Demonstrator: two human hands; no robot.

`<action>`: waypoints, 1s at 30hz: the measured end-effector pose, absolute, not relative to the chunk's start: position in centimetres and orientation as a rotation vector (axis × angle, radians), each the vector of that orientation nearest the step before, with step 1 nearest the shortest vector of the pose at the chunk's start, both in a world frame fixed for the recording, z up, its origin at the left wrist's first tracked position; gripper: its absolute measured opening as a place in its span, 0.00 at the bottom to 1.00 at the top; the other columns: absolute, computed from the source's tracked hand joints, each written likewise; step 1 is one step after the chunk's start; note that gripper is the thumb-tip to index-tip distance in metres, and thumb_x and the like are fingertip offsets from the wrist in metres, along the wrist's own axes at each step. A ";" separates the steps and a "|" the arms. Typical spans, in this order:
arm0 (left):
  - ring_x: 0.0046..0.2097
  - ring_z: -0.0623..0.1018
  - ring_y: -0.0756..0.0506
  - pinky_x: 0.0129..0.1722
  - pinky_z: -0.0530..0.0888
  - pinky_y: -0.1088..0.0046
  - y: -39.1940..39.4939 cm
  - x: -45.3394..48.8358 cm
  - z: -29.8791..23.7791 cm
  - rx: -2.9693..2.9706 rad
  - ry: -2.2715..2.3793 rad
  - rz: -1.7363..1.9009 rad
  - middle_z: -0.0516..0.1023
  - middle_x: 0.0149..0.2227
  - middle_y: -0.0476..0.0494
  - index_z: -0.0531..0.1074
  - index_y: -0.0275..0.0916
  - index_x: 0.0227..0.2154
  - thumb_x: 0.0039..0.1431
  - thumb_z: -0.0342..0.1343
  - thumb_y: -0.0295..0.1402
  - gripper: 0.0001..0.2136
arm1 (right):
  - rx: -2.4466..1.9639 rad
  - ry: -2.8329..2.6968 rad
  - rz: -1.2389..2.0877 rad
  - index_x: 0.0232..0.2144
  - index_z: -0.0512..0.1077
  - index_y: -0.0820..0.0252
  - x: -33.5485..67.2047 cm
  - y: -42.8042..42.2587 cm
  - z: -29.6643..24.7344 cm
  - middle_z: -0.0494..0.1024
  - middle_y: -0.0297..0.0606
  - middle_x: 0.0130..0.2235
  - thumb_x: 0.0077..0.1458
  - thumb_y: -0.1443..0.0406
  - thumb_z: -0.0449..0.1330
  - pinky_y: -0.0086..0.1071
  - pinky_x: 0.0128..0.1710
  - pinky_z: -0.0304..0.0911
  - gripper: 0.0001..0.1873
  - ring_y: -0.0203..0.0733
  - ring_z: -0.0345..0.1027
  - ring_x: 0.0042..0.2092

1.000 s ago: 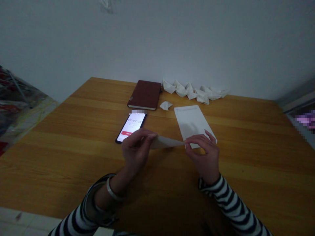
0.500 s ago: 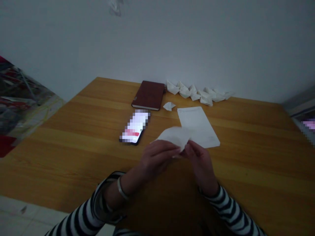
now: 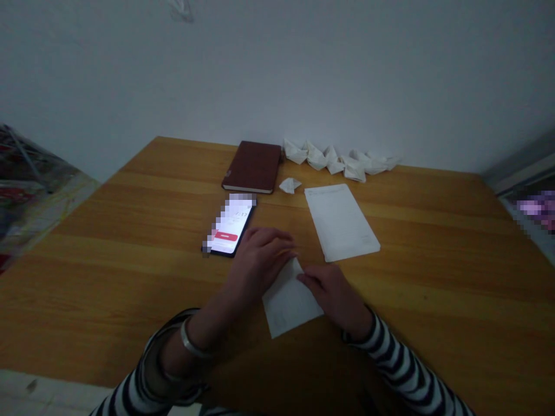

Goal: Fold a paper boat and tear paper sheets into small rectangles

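A white sheet of paper (image 3: 291, 306) with a folded, pointed top lies low over the table in front of me. My left hand (image 3: 262, 260) grips its upper left edge, fingers bent across near the tip and the thumb hidden. On the right side of the tip, my right hand (image 3: 333, 292) pinches the paper between curled fingers and thumb. Beyond my hands lies a flat stack of white paper (image 3: 340, 222). A small folded paper piece (image 3: 290, 185) sits behind it, to the left.
Along the wall stands a row of several folded paper shapes (image 3: 333, 160). A brown notebook (image 3: 254, 166) lies at the back left, with a lit phone (image 3: 229, 225) in front of it. All rest on the wooden table (image 3: 433, 242).
Both hands have brought the sheet down and nearer to me, and it now shows flat with a pointed top. My left hand has moved to its upper left edge.
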State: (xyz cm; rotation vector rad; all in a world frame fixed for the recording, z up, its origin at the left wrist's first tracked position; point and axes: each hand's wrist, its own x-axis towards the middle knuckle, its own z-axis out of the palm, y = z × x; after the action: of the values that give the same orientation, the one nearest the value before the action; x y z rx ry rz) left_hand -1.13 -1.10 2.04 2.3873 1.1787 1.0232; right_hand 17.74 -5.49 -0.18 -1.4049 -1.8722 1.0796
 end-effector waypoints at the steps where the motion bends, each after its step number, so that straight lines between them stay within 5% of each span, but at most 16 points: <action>1: 0.37 0.79 0.45 0.41 0.74 0.66 -1.0 -1.2 1.9 2.345 1.143 0.973 0.81 0.36 0.45 0.76 0.40 0.35 0.60 0.59 0.32 0.03 | -1.413 -1.820 1.071 0.26 0.76 0.59 17.6 -5.6 -0.1 0.77 0.33 0.25 0.61 0.63 0.56 0.30 0.29 0.58 0.14 0.37 0.68 0.28; 4: 0.30 0.78 0.48 0.31 0.72 0.74 -1.0 -1.0 1.3 2.229 1.160 0.994 0.80 0.28 0.49 0.74 0.38 0.30 0.61 0.57 0.31 0.05 | -1.443 -1.524 1.102 0.34 0.78 0.58 17.3 -5.5 0.2 0.82 0.36 0.32 0.57 0.62 0.60 0.30 0.33 0.65 0.08 0.39 0.75 0.33; 22: 0.29 0.75 0.50 0.27 0.70 0.77 -1.7 0.1 0.8 2.388 1.272 1.210 0.75 0.28 0.48 0.69 0.39 0.31 0.62 0.52 0.27 0.04 | -1.439 -1.309 1.093 0.26 0.76 0.60 16.8 -5.5 0.3 0.80 0.35 0.26 0.46 0.68 0.62 0.27 0.30 0.70 0.02 0.36 0.74 0.28; 30: 0.31 0.75 0.49 0.31 0.70 0.74 1.5 -4.9 2.2 1.864 1.877 1.724 0.76 0.29 0.49 0.71 0.38 0.32 0.61 0.54 0.31 0.03 | -1.404 -1.193 1.176 0.29 0.76 0.60 18.1 -4.7 -1.4 0.82 0.38 0.27 0.50 0.62 0.62 0.32 0.32 0.73 0.07 0.41 0.77 0.29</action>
State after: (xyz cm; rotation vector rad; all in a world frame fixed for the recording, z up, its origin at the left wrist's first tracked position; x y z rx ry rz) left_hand -4.90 1.50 2.23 1.8641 1.8772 1.7238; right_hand 18.11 -4.70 -1.39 -1.4038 -1.1925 1.1761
